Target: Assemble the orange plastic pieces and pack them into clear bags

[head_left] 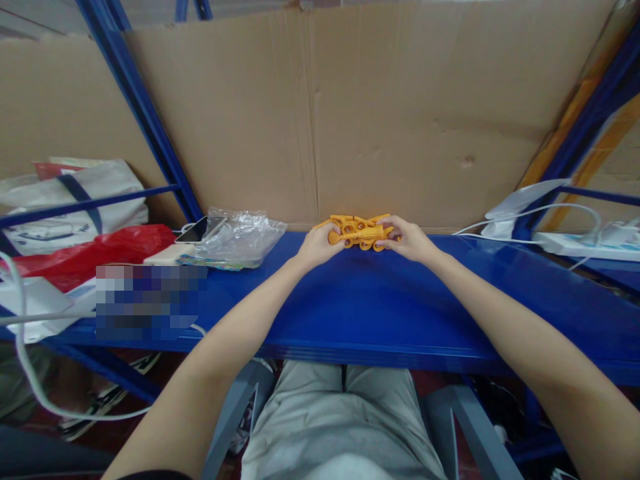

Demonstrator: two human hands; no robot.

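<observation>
Two ends gripped, mid-frame.
I had left hand and right hand holding the toy, seemingly for steadiness.

- Yellow-orange on the plastic pieces
- Deep blue on the worktop
- Light brown on the cardboard
- White, with dark blue band, on the bag
- Bright red on the bundle

- Between my left hand and right hand: the toy
- Behind it: the cardboard
- On the table, left of my hands: the packet
- Farther left: the bag
- Well to my right: the power strip
</observation>
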